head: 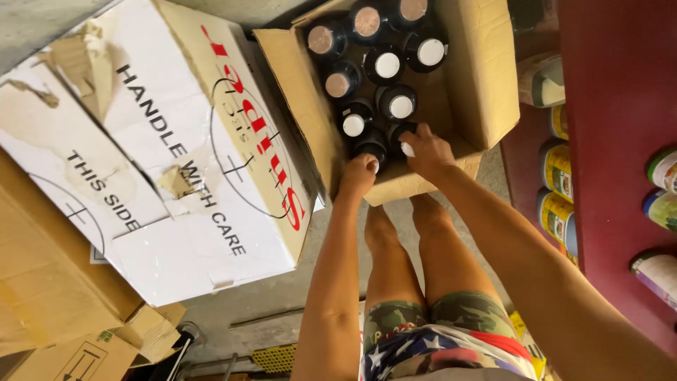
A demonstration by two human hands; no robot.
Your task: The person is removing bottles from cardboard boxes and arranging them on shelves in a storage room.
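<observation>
Head view: both hands (pixel 395 164) on bottles (pixel 384 143)

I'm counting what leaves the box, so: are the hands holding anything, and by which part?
Each hand closes on the top of a dark bottle: the left hand on one at the box's near edge, the right hand on its neighbour. Neither bottle looks lifted yet.

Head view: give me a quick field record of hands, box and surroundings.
left hand: on a dark bottle at the near edge of the open cardboard box
right hand: on the neighbouring bottle
box contents: dark bottles, pale caps, upright
beside box: white carton, torn
right side: red shelf with cans
</observation>
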